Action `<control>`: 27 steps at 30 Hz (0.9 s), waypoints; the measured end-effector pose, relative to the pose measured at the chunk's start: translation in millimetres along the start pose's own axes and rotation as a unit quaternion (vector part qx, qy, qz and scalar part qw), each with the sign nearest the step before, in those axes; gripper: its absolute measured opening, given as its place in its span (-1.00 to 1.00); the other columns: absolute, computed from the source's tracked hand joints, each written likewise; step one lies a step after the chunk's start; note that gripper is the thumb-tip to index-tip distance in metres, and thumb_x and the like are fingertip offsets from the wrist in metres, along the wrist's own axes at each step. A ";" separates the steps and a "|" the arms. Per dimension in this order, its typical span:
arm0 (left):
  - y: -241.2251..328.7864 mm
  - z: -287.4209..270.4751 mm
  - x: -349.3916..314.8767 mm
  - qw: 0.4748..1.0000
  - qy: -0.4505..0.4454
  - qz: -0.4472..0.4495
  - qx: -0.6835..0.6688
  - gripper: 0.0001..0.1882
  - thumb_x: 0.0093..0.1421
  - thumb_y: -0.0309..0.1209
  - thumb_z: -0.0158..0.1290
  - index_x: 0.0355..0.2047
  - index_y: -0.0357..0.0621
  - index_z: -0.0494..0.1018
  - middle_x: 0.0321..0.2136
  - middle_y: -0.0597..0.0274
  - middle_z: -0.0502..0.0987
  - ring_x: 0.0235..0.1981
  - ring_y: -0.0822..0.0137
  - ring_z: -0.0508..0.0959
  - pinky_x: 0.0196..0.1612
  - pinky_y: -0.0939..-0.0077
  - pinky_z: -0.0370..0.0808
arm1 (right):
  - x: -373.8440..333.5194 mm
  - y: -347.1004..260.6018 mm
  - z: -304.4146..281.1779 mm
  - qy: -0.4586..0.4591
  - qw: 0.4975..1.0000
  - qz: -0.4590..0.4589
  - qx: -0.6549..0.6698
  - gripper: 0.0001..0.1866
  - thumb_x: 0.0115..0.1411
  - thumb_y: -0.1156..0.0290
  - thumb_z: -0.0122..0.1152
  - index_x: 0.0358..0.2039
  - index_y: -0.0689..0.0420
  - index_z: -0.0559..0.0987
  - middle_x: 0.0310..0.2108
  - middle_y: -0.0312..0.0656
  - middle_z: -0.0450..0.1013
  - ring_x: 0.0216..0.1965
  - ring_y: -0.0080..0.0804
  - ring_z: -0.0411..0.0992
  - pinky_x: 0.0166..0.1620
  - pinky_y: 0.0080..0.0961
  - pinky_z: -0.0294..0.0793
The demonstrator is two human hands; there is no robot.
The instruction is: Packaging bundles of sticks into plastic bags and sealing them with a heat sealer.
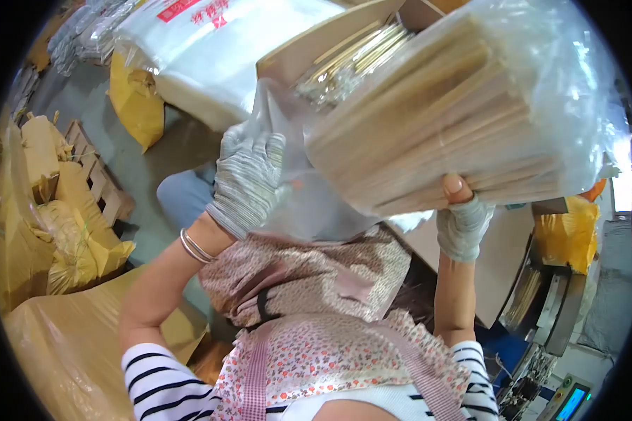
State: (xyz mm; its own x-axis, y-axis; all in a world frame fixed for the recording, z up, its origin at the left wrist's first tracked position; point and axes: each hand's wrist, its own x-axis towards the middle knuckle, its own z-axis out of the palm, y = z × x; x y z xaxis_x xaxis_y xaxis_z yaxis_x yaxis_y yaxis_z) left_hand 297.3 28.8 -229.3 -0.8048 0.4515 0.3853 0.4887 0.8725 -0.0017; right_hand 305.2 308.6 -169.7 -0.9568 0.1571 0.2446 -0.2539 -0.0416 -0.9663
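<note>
A large clear plastic bag (428, 119) full of thin, light-brown wooden sticks hangs tilted in front of me, at the upper right. My left hand (249, 172), in a grey-white knit glove, is closed on the loose, slack end (316, 203) of this bag. Under the packed part, my right hand (463, 217) supports the bag; its glove leaves the thumb tip bare, and that thumb presses on the near side. The other right fingers are hidden behind the bag. Just beyond, an open cardboard box (330, 42) holds several thin wrapped sticks (358, 59).
A white plastic-wrapped bundle (225, 49) lies at the far left of the box. Yellow sacks (56, 203) and a wooden pallet (95, 168) are on the left. A brown wrapped carton (91, 337) stands near left. Machinery with a lit screen (572, 401) is at the lower right.
</note>
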 end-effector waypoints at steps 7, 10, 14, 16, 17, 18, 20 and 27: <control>-3.1 -29.8 -11.1 0.930 -0.349 0.090 0.076 -0.62 -0.03 -0.22 0.12 -0.17 -0.01 0.42 -0.37 0.23 0.48 -0.27 0.24 0.47 -0.11 0.08 0.26 | 3.1 -1.2 11.0 0.004 0.982 0.117 0.146 -0.42 -0.11 0.50 0.31 -0.02 0.22 0.36 -0.24 -0.20 0.39 -0.19 -0.38 0.41 -0.08 -0.38 0.45; 0.7 -58.5 -43.0 0.946 -0.315 0.068 0.013 -0.63 -0.04 -0.26 0.14 -0.18 0.02 0.42 -0.40 0.28 0.46 -0.31 0.26 0.46 -0.06 0.10 0.26 | 9.1 19.3 35.1 -0.085 0.978 0.140 0.129 -0.55 -0.07 0.48 0.29 -0.12 0.21 0.41 -0.32 -0.23 0.40 -0.28 -0.40 0.43 -0.17 -0.43 0.47; -3.8 -93.0 -60.2 0.962 -0.260 0.031 -0.082 -0.65 -0.05 -0.30 0.16 -0.20 0.05 0.42 -0.43 0.35 0.44 -0.35 0.29 0.45 0.02 0.12 0.25 | -9.6 35.8 54.3 -0.135 0.987 0.001 -0.091 -0.62 -0.04 0.38 0.37 -0.21 0.19 0.48 -0.37 -0.28 0.44 -0.35 -0.47 0.43 -0.26 -0.49 0.47; -12.6 -111.5 -51.0 0.955 -0.260 0.096 -0.104 -0.66 -0.07 -0.32 0.20 -0.24 -0.02 0.45 -0.41 0.26 0.43 -0.30 0.21 0.45 0.00 0.11 0.25 | -22.8 71.2 30.0 -0.251 0.759 -0.305 -0.518 -0.68 -0.05 0.34 0.39 -0.26 0.11 0.56 -0.38 -0.28 0.49 -0.42 -0.48 0.43 -0.30 -0.50 0.48; -10.1 -111.6 -47.3 0.972 -0.189 0.058 -0.128 -0.67 -0.08 -0.35 0.19 -0.25 -0.04 0.47 -0.40 0.23 0.44 -0.28 0.17 0.45 -0.01 0.12 0.27 | -39.2 103.2 6.9 -0.201 0.855 -0.174 -0.446 -0.76 -0.02 0.30 0.34 -0.30 0.04 0.62 -0.36 -0.26 0.51 -0.44 -0.46 0.45 -0.30 -0.52 0.48; -5.5 -111.9 -47.2 0.982 -0.120 0.011 -0.146 -0.67 -0.09 -0.37 0.19 -0.25 -0.07 0.48 -0.39 0.20 0.45 -0.25 0.13 0.45 -0.03 0.13 0.28 | -42.1 97.2 7.1 -0.205 0.856 -0.172 -0.442 -0.76 -0.02 0.30 0.34 -0.30 0.04 0.62 -0.36 -0.26 0.51 -0.44 -0.46 0.45 -0.30 -0.52 0.48; 2.8 -87.2 -42.0 0.987 0.017 -0.083 -0.138 -0.66 -0.08 -0.34 0.19 -0.26 -0.14 0.46 -0.36 0.12 0.47 -0.28 0.03 0.45 -0.06 0.20 0.32 | -44.0 75.0 11.1 -0.309 0.908 -0.052 -0.277 -0.76 0.01 0.31 0.30 -0.27 0.03 0.61 -0.37 -0.26 0.52 -0.41 -0.46 0.47 -0.27 -0.56 0.49; -18.6 -38.9 -28.9 0.913 -0.034 -0.335 -0.232 -0.80 0.06 -0.54 -0.02 -0.29 -0.34 0.46 -0.47 -0.04 0.49 -0.47 0.11 0.51 -0.35 0.45 0.43 | -76.5 136.7 3.0 -0.387 0.900 -0.053 -0.194 -0.55 0.02 0.35 0.23 -0.04 0.18 0.47 -0.14 -0.14 0.40 -0.15 -0.36 0.39 -0.01 -0.48 0.39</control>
State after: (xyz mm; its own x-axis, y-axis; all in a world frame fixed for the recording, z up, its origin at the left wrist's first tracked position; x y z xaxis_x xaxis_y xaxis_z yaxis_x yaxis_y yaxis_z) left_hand 324.6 -7.7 -204.5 -0.9865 -0.1304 0.0990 -0.0434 0.7913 0.6099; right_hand 343.2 287.9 -320.3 -0.7800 -0.6012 0.1735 -0.4240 0.3038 -0.8532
